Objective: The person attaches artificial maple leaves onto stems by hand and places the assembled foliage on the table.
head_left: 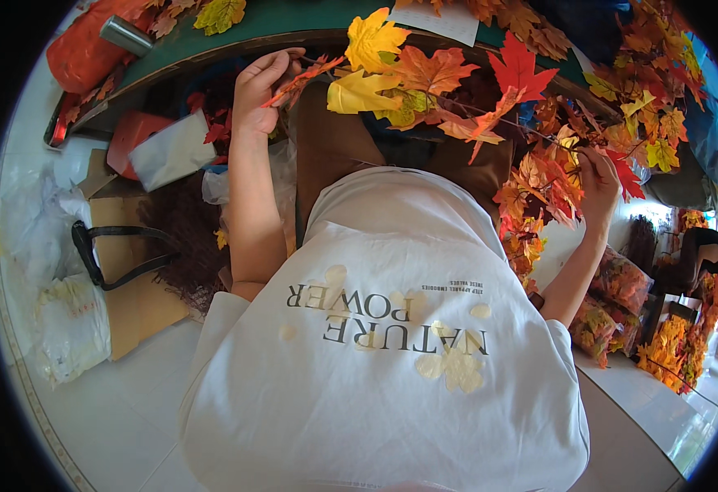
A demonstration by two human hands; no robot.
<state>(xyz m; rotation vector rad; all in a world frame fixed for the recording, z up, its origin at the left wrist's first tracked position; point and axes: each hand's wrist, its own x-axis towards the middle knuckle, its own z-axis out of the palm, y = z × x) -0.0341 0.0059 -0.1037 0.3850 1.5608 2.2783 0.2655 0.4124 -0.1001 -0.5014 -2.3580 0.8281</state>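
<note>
A garland of artificial maple leaves (434,71) in red, orange and yellow stretches between my two hands, above my lap and along the table edge. My left hand (262,88) pinches the garland's stem at its left end, beside a narrow orange-red leaf seen edge-on. At the right, the fingers of my right hand (600,182) are closed around the stem, partly covered by leaves. More orange leaves (539,184) hang down beside that hand. The thin dark stem shows between the leaf clusters.
A green table (187,41) carries a metal cylinder (126,36), an orange-red bag (88,53), loose leaves and a paper sheet (441,20). Left stands an open cardboard box (134,287) near plastic bags (72,324). Bagged leaves (617,283) and another person (711,250) are at right.
</note>
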